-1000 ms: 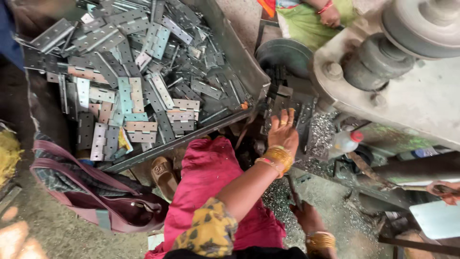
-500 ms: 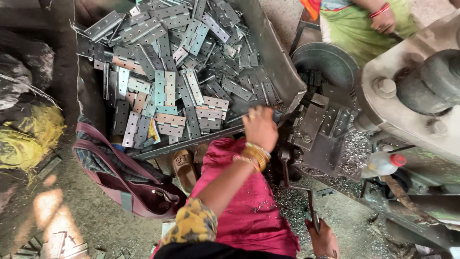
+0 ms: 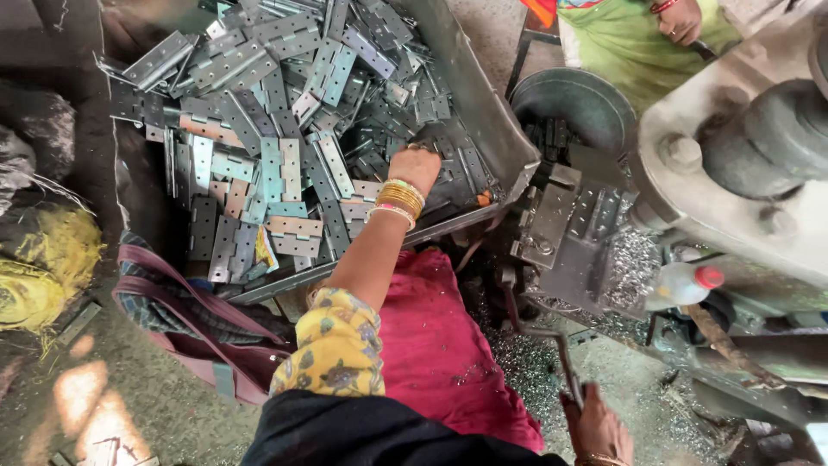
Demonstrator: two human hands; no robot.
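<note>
The grey press machine (image 3: 742, 164) fills the right side, its bulky head overhanging the work spot and closing off that flank. Next in bulk is the metal bin (image 3: 483, 112), tilted, its sloped right wall running down to a corner just beside the machine's die block (image 3: 573, 229); only a narrow gap lies between the two. Inside the bin lies a loose heap of flat metal hinges (image 3: 285, 164), piled thickest toward the upper left, thinner along the lower rim.

A dark round tub (image 3: 573, 99) stands behind the die block, and beyond it another person in green (image 3: 638, 43) works, well apart. At the lower left a maroon bag (image 3: 164, 319) leans against the bin's lower edge, with a yellow bundle (image 3: 39, 267) further left on the floor. Metal shavings (image 3: 634, 263) cover the die block's right side and the floor beneath. A small plastic bottle with a red cap (image 3: 681, 285) lies on the machine's ledge.

The left hand (image 3: 416, 166), wearing gold bangles, reaches over the bin's lower rim into the hinges near the right wall; its fingers are curled down among the pieces, and whether they hold one cannot be told. The right hand (image 3: 595, 423), at the bottom edge, is closed around the end of a lever handle (image 3: 556, 349) that rises toward the die block.
</note>
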